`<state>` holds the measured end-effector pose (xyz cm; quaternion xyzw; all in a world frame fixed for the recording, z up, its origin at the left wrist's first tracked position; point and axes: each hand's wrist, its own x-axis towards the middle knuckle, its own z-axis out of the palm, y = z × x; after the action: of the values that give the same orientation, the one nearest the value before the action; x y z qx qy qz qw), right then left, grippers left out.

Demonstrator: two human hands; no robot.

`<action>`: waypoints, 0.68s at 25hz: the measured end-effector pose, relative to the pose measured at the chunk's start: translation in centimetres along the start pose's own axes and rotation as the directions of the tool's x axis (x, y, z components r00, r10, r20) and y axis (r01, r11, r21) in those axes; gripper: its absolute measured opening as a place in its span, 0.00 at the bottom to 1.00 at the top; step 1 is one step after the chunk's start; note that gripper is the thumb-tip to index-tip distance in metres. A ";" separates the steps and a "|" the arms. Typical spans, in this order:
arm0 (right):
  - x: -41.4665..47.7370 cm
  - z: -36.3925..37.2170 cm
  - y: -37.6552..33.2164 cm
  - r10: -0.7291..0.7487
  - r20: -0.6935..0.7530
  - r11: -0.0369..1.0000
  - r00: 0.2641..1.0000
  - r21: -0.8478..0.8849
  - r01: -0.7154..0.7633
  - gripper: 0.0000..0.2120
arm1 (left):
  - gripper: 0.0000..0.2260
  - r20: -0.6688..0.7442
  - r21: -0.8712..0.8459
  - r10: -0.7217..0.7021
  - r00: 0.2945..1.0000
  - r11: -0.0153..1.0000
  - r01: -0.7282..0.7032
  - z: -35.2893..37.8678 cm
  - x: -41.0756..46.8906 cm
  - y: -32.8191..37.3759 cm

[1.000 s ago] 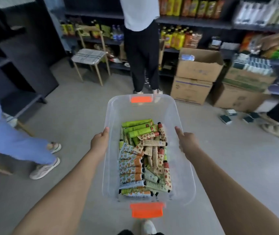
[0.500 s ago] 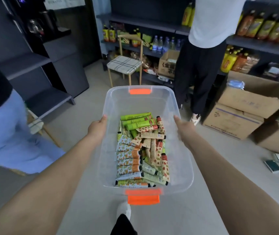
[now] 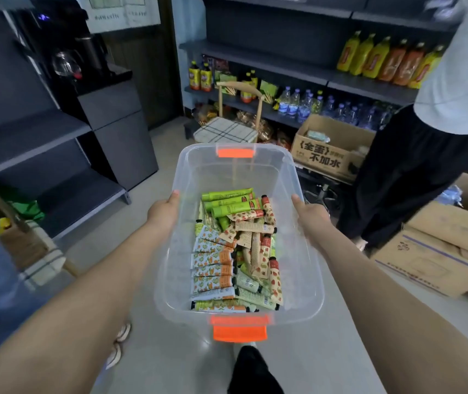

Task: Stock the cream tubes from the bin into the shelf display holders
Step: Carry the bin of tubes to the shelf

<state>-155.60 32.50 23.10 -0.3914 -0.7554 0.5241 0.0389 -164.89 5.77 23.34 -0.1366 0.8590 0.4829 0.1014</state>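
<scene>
I carry a clear plastic bin (image 3: 306,280) with orange latches in front of me. Several cream tubes (image 3: 232,257) lie piled in it, green ones at the far end, orange-patterned and beige ones nearer. My left hand (image 3: 163,213) grips the bin's left rim, thumb over the edge. My right hand (image 3: 311,213) grips the right rim the same way. No display holders are in view.
Dark shelves (image 3: 298,69) with drink bottles stand ahead. A wooden chair (image 3: 227,129) with a plaid seat sits before them. A person in black trousers (image 3: 414,177) stands at right beside cardboard boxes (image 3: 440,251). Dark shelving (image 3: 42,155) lies left, and another person's leg is at far left.
The view has swung left as I walk with the bin. The standing person and boxes slid to the right; the chair and left shelving came closer. Both hands keep their hold.
</scene>
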 end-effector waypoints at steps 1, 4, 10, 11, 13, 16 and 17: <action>2.0 0.8 -1.0 -0.007 -0.012 1.000 1.000 -0.016 0.007 0.25 | 0.23 0.004 0.005 0.004 1.000 1.000 -0.004 0.4 2.2 0.7; 9.3 3.9 -4.4 -0.007 -0.009 0.999 1.000 -0.040 0.007 0.25 | 0.25 -0.026 -0.004 -0.017 1.000 1.000 0.017 2.1 9.8 2.9; 23.1 9.1 -12.3 0.038 0.063 0.999 0.997 -0.030 -0.036 0.25 | 0.21 -0.064 0.019 -0.031 0.997 0.999 0.033 4.9 23.7 9.0; 24.9 9.9 -13.7 0.035 0.072 0.999 0.997 -0.040 -0.032 0.26 | 0.21 -0.071 0.027 -0.033 0.997 0.999 0.035 5.0 25.6 10.0; 29.0 11.8 -16.4 0.030 0.087 0.998 0.996 -0.051 -0.026 0.25 | 0.22 -0.073 0.015 -0.048 0.996 0.999 0.049 5.2 29.9 11.9; 33.9 14.4 -20.0 0.018 0.090 0.997 0.996 -0.076 -0.011 0.25 | 0.24 -0.058 -0.015 -0.064 0.996 0.998 0.064 5.4 35.7 14.1; 36.2 15.8 -21.4 0.013 0.089 0.996 0.996 -0.090 -0.005 0.25 | 0.25 -0.056 -0.024 -0.069 0.996 0.997 0.068 5.6 38.7 14.9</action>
<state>-199.76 40.29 20.94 -0.3721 -0.7774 0.5069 -0.0151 -206.03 12.65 20.62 -0.1809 0.8510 0.4844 0.0919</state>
